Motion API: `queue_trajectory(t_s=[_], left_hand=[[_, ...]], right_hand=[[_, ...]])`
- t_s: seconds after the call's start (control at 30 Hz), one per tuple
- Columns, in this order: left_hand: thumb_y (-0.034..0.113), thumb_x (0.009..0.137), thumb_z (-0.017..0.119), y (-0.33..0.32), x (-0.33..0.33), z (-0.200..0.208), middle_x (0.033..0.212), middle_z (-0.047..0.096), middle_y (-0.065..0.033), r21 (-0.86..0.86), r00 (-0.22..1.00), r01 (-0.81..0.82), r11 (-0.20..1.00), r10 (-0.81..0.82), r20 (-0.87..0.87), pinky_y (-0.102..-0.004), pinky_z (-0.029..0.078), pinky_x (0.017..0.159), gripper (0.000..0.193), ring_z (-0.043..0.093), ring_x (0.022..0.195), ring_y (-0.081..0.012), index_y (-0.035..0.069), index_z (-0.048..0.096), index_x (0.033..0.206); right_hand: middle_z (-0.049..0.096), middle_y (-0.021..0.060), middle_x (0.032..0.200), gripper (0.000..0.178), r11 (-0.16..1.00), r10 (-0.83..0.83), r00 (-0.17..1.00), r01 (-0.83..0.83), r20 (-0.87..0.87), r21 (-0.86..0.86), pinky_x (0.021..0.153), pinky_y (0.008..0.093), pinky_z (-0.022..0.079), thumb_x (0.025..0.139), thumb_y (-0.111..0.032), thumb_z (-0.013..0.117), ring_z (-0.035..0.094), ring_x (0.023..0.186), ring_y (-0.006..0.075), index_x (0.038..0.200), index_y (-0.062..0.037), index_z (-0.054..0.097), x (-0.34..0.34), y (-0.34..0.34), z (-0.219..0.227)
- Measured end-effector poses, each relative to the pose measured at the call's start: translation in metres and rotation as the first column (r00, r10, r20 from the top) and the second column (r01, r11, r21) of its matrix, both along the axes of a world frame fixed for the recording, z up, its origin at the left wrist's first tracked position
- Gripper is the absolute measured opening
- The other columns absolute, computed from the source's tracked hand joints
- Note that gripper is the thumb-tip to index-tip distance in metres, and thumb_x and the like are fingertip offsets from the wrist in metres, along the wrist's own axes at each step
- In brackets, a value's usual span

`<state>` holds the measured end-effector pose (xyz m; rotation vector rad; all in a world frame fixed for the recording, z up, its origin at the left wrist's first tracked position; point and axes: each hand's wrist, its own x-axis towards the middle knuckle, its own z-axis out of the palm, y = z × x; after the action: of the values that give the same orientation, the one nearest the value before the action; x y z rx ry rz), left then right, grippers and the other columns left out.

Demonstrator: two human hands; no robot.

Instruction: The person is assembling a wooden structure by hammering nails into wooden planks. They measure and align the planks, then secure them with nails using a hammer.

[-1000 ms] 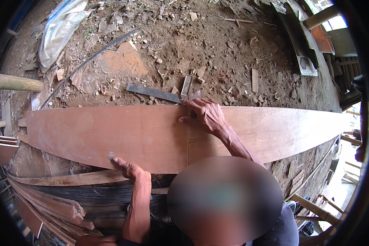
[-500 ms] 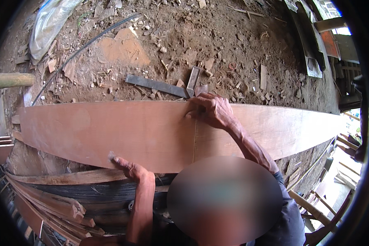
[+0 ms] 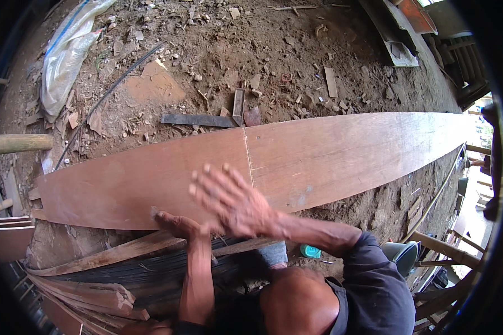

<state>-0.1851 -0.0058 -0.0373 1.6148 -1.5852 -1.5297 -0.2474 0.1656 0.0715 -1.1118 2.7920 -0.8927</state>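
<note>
Your long board (image 3: 330,153) lies left to right across the scene and could swivel if pushed off-centre, since your left hand (image 3: 179,224) is only at its near edge, whether gripping I cannot tell. It looks reddish-brown, tapered, with a pale crosswise line (image 3: 248,159); your right hand (image 3: 237,206) is spread and empty over it, the square (image 3: 198,120) beside its far edge.

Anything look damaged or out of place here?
A pale, ragged line crosses the plywood panel, breaking its smooth face (seam or cut, I cannot tell), with a whitish smudge to its right. Beyond the far edge, a carpenter's square lies on dirt among wood scraps, an untidy spot for a tool.
</note>
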Motion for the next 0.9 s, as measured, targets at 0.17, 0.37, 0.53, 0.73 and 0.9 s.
queue_trajectory(t_s=[0.17,0.37,0.53,0.73,0.9], left_hand=[[0.052,0.097,0.048,-0.011,0.008,-0.032,0.144,0.047,-0.0144,0.229,0.984,-0.177,0.957,0.179,0.014,-0.0441,0.047,0.101,0.067,0.054,0.121,-0.0293,0.006,0.039,0.145],[0.048,0.097,0.055,-0.01,0.009,-0.013,0.147,0.045,-0.0144,0.197,0.995,-0.067,0.978,0.05,0.091,-0.0408,0.048,0.1,0.07,0.054,0.123,-0.0275,0.007,0.033,0.149],[0.049,0.079,0.08,0.007,0.017,0.027,0.144,0.044,-0.0199,0.259,0.967,-0.062,0.964,-0.007,0.255,-0.0478,0.047,0.1,0.108,0.049,0.129,-0.0326,0.011,0.011,0.154],[0.04,0.079,0.082,0.032,0.042,0.032,0.139,0.047,-0.0127,0.468,0.993,0.105,0.877,-0.121,0.003,-0.0523,0.048,0.094,0.096,0.054,0.119,-0.0336,0.017,0.022,0.15],[0.062,0.078,0.074,0.06,0.051,0.014,0.138,0.049,-0.0084,0.81,0.984,0.165,0.563,-0.148,-0.098,-0.0468,0.042,0.099,0.084,0.048,0.125,-0.0294,0.016,0.044,0.141]], right_hand=[[0.041,0.0142,0.15,0.075,0.938,0.029,0.979,0.044,-0.203,0.345,0.113,0.0503,0.029,0.093,-0.062,0.043,0.036,0.14,0.0331,0.144,-0.0068,0.044,-0.034,0.021,-0.051],[0.045,0.014,0.145,0.07,0.964,-0.064,0.967,0.123,-0.245,0.237,0.11,0.0498,0.032,0.093,-0.06,0.046,0.04,0.136,0.0329,0.139,-0.0072,0.047,-0.03,0.022,-0.055],[0.048,0.0138,0.141,0.066,0.969,-0.138,0.956,0.184,-0.26,0.162,0.108,0.0494,0.034,0.092,-0.059,0.048,0.043,0.133,0.0328,0.134,-0.0075,0.05,-0.028,0.042,-0.051],[0.052,0.0136,0.137,0.061,0.954,-0.269,0.928,0.294,-0.257,0.064,0.106,0.0489,0.037,0.092,-0.057,0.05,0.046,0.129,0.0327,0.129,-0.0078,0.054,-0.014,0.079,-0.043],[0.055,0.0134,0.133,0.058,0.94,-0.324,0.906,0.34,-0.272,0.014,0.104,0.0485,0.039,0.092,-0.056,0.052,0.049,0.125,0.0326,0.124,-0.0081,0.057,-0.013,0.082,-0.048]])
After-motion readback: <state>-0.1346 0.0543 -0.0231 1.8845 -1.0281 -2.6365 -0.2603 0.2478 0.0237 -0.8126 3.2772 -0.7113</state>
